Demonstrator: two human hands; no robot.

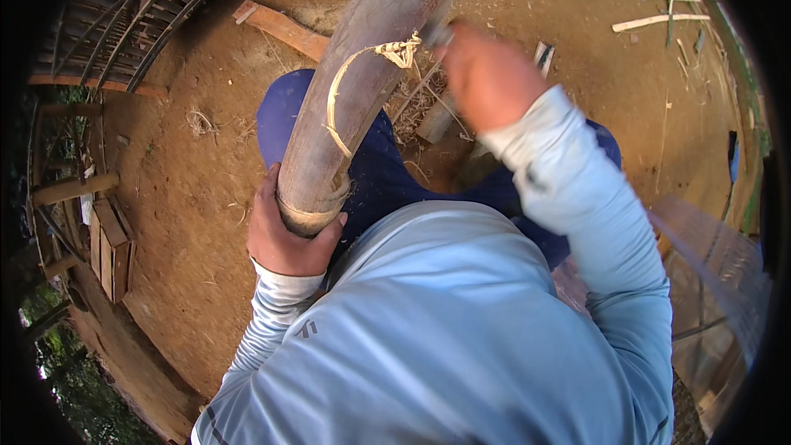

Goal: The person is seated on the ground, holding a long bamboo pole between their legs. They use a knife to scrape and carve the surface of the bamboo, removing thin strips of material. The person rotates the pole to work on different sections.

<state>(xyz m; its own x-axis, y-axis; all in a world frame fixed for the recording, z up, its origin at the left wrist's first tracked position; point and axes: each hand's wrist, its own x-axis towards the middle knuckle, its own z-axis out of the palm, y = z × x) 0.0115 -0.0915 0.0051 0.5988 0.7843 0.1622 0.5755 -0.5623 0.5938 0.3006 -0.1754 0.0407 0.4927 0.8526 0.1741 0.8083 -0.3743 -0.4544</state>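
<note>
A thick brown-grey bamboo pole (362, 58) slants up and away across my lap, its cut near end close to my belly. My left hand (288, 235) is wrapped around that end from below, the thumb on its right side. A pale, thin curled shaving (336, 91) lies along the pole, with a bunched tip at the pole's right edge. Beside this tip, my right hand (486, 74) is closed and blurred by motion. A greyish smear shows at its fingers, too blurred to name.
Shavings and bamboo pieces (432, 119) lie on the dirt floor between my knees. Beyond the pole is a flat wooden board (284, 30). Split strips (659, 22) lie at far right, a slatted bamboo structure (156, 0) at far left, a wooden box (111, 249) at left.
</note>
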